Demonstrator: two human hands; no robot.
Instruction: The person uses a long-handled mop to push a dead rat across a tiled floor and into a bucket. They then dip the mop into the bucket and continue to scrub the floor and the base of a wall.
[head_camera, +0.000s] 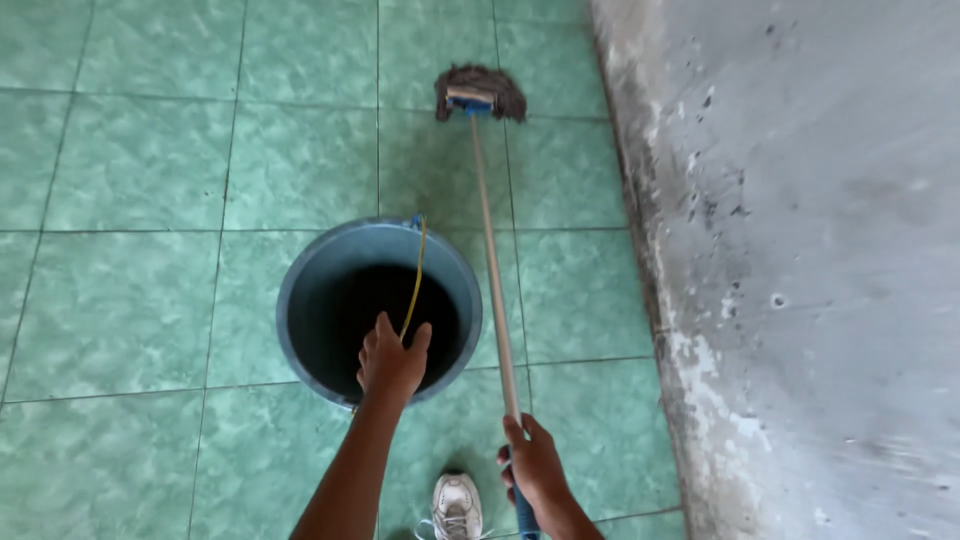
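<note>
Floor (130, 150): green marbled tiles with dark grout lines carry everything here and run from the left edge to the foot of the wall on the right.
Bucket (300, 262): a round blue-grey pail stands upright on the tiles, left of the mop stick and near the bottom middle of the floor; its inside is dark, so I cannot tell whether liquid lies in it.
Bucket handle (417, 270): a thin yellow bail rises from the far rim and arcs toward the near rim, lifted rather than hanging, seemingly because the hand has it.
Left hand (390, 358): over the bucket's near rim, fingers curled together around the yellow bail, thumb out to the right; the grip looks like a carrying or steadying hold.
Shoe (456, 508): one white laced sneaker shows on the tile at the bottom edge, between the two forearms.
Mop stick (490, 260): a pale wooden pole slants from the lower hand up to the head, passing just right of the bucket, apart from its rim.
Mop head (480, 92): brownish grey strands on a blue clamp rest on the tiles beyond the bucket, near the wall.
Right hand (533, 465): fingers wrapped tight around the stick's lower end, just above a blue grip, keeping the pole slanted.
Wall (800, 250): grey plaster, stained and flaking along its base at the right edge.
</note>
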